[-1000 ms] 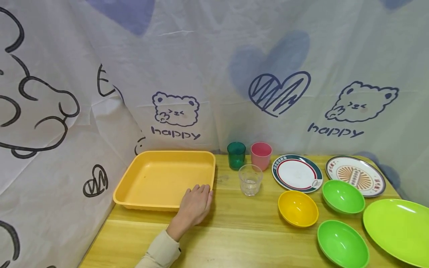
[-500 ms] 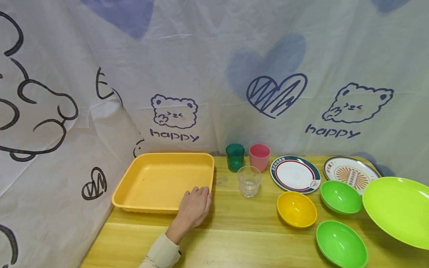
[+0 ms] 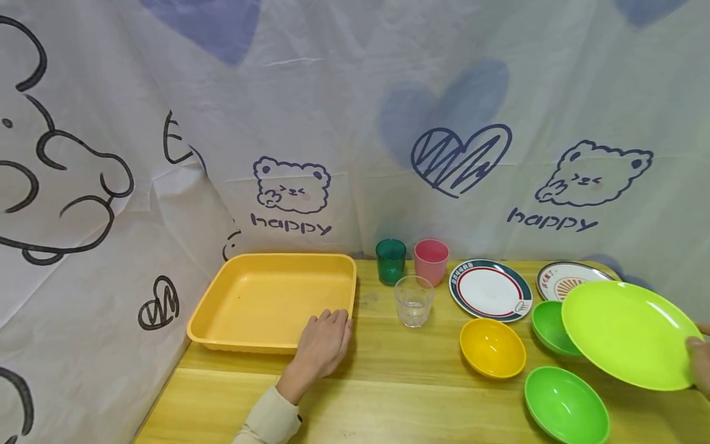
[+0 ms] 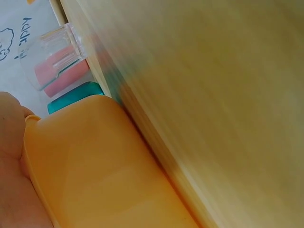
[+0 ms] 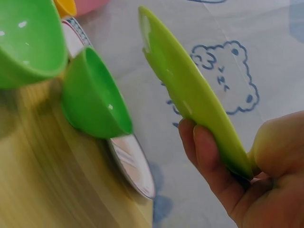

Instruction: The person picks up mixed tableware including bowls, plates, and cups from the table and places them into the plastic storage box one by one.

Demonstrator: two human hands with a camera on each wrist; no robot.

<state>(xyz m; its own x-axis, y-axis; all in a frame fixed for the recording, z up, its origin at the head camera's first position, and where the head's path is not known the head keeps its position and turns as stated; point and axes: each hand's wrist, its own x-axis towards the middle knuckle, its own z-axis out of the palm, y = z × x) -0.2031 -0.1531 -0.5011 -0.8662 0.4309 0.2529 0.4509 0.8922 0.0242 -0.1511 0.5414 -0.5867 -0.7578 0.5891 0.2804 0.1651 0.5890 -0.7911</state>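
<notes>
In the head view, my left hand (image 3: 323,342) grips the front right corner of a yellow tray (image 3: 261,302), fingers over its rim. The left wrist view has the tray's outer wall (image 4: 95,161) close up, with part of the hand (image 4: 14,166) against the rim. At the far right, my right hand (image 3: 700,364) holds a lime-green oval plate (image 3: 627,336) by its right end, raised above the table. The right wrist view shows fingers under the plate (image 5: 190,88) and the thumb on its other face. The plate hides part of a green bowl (image 3: 549,330).
A second green bowl (image 3: 566,404) and a yellow bowl (image 3: 492,348) stand on the wooden table (image 3: 410,407). Behind are a clear cup (image 3: 413,302), a green cup (image 3: 391,262), a pink cup (image 3: 431,262), a dark-rimmed plate (image 3: 490,290) and a patterned plate (image 3: 560,280). A printed cloth (image 3: 360,123) hangs behind.
The lime-green plate has risen off the table and shifted left over the rear green bowl and patterned plate. My right hand has come into view with it. The left hand stays on the tray.
</notes>
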